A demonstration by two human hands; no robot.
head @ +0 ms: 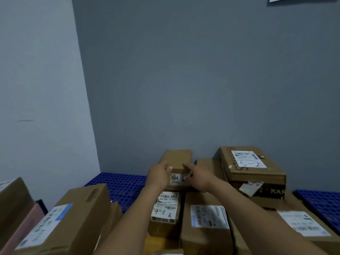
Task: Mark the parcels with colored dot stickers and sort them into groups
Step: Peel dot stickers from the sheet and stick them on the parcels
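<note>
A small brown cardboard parcel (177, 159) with a white "004" label on its near face sits on top of the pile, against the grey wall. My left hand (160, 174) grips its left near corner. My right hand (197, 176), with a ring on one finger, holds its right near corner. Under and in front of it lie a narrow parcel (166, 214) with a handwritten label and a longer parcel (206, 227) with a white label. No dot sticker can be made out on any parcel.
To the right, a labelled box (252, 164) tops a stack, with another parcel (305, 227) nearer me. A long box (70, 219) lies at the left. A blue perforated pallet (119, 183) shows bare between the piles and at the right (320, 205).
</note>
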